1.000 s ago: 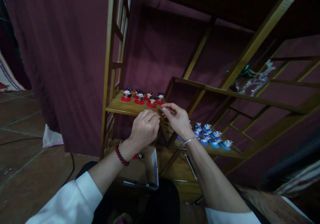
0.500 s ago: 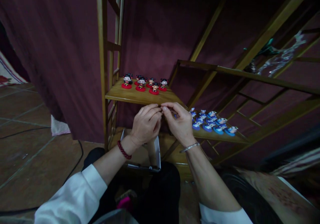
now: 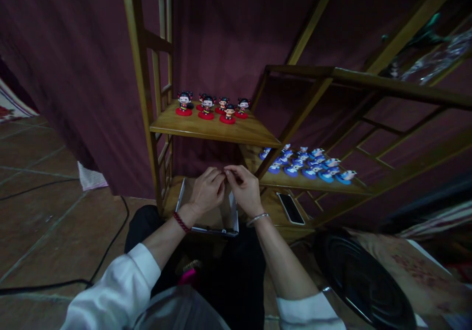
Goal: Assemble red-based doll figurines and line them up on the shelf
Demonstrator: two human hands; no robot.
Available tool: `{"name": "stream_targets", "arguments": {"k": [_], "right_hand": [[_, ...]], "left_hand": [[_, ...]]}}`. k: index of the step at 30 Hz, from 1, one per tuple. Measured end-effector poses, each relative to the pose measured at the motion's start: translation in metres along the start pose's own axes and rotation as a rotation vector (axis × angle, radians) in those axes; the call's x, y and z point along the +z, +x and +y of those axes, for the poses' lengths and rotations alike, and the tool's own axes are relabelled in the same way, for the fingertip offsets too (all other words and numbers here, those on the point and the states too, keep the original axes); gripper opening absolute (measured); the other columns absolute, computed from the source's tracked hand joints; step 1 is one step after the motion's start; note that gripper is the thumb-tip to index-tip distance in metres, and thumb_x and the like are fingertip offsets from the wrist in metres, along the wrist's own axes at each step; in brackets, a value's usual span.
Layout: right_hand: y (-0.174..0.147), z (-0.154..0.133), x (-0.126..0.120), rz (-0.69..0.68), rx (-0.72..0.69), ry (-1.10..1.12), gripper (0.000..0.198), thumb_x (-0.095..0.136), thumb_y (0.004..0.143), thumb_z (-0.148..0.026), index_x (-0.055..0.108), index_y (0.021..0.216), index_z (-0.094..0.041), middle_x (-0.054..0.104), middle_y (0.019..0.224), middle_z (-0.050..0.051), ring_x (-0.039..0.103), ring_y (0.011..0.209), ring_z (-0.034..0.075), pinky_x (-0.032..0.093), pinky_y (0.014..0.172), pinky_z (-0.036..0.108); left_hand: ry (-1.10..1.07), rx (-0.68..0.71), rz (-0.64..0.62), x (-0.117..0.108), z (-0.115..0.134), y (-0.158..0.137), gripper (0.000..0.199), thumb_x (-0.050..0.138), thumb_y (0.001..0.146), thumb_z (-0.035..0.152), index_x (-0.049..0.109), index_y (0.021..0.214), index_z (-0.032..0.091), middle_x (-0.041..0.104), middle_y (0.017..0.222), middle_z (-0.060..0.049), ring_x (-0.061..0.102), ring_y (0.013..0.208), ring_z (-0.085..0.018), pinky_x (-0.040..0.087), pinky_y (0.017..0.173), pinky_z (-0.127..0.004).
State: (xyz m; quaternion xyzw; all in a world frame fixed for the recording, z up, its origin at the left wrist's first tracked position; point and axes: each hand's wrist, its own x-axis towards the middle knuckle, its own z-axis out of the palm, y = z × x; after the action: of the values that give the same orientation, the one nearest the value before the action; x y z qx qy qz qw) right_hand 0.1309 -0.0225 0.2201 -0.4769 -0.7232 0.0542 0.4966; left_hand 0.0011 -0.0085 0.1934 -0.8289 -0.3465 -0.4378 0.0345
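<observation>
My left hand (image 3: 207,191) and my right hand (image 3: 244,188) meet at the fingertips above an open shallow box (image 3: 210,219). Both are closed in a pinch, and whatever lies between the fingers is too small or hidden to name. Behind them, several small figurines (image 3: 207,106) with black hair and red round bases stand on a wooden shelf (image 3: 217,131). To the right, several blue-and-white figurines (image 3: 311,166) stand in rows on a lower shelf (image 3: 324,186). A red bead bracelet is on my left wrist, a silver bangle on my right.
A phone (image 3: 291,208) lies on the bottom board at the right. The shelf unit's left post (image 3: 140,84) stands beside a dark red curtain (image 3: 84,74). A black round object (image 3: 365,276) is at lower right. Black cables (image 3: 110,251) run over the tiled floor at left.
Both hands have come down and slightly left, from the upper shelf's front edge to over the box, still pinched together. The view has shifted, and the phone now shows.
</observation>
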Motion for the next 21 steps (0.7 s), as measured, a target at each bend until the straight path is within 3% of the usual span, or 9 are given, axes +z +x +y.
{"name": "stream_targets", "arguments": {"k": [6, 10, 16, 21], "right_hand": [[-0.027, 0.039, 0.034, -0.070, 0.115, -0.025, 0.017, 0.048, 0.083, -0.022, 0.064, 0.087, -0.020, 0.066, 0.085, 0.003, 0.062, 0.080, 0.016, 0.047, 0.074, 0.027], [-0.044, 0.061, 0.055, -0.129, 0.212, -0.013, 0.019, 0.046, 0.082, -0.022, 0.064, 0.086, -0.020, 0.068, 0.085, 0.003, 0.063, 0.081, 0.016, 0.048, 0.077, 0.028], [-0.067, 0.082, 0.079, -0.287, 0.368, -0.092, 0.022, 0.044, 0.083, -0.022, 0.064, 0.092, -0.022, 0.069, 0.092, 0.002, 0.064, 0.086, 0.015, 0.048, 0.080, 0.027], [-0.083, 0.098, 0.094, -0.417, 0.439, -0.173, 0.024, 0.043, 0.084, -0.019, 0.062, 0.096, -0.023, 0.068, 0.098, 0.000, 0.063, 0.091, 0.014, 0.047, 0.083, 0.025]], "left_hand": [[0.006, -0.173, -0.210, 0.029, -0.013, -0.031, 0.017, 0.044, 0.081, 0.013, 0.059, 0.086, 0.015, 0.061, 0.090, -0.007, 0.053, 0.088, -0.019, 0.049, 0.078, -0.032], [-0.003, -0.345, -0.378, 0.050, -0.020, -0.051, 0.019, 0.044, 0.081, 0.013, 0.059, 0.092, 0.016, 0.062, 0.094, -0.007, 0.053, 0.097, -0.019, 0.045, 0.087, -0.032], [0.001, -0.468, -0.512, 0.075, -0.026, -0.077, 0.028, 0.039, 0.083, 0.014, 0.057, 0.104, 0.015, 0.061, 0.104, -0.010, 0.058, 0.094, -0.019, 0.047, 0.083, -0.032], [-0.028, -0.547, -0.676, 0.087, -0.030, -0.091, 0.031, 0.041, 0.081, 0.015, 0.056, 0.108, 0.014, 0.060, 0.111, -0.011, 0.056, 0.103, -0.020, 0.044, 0.090, -0.031]]}}
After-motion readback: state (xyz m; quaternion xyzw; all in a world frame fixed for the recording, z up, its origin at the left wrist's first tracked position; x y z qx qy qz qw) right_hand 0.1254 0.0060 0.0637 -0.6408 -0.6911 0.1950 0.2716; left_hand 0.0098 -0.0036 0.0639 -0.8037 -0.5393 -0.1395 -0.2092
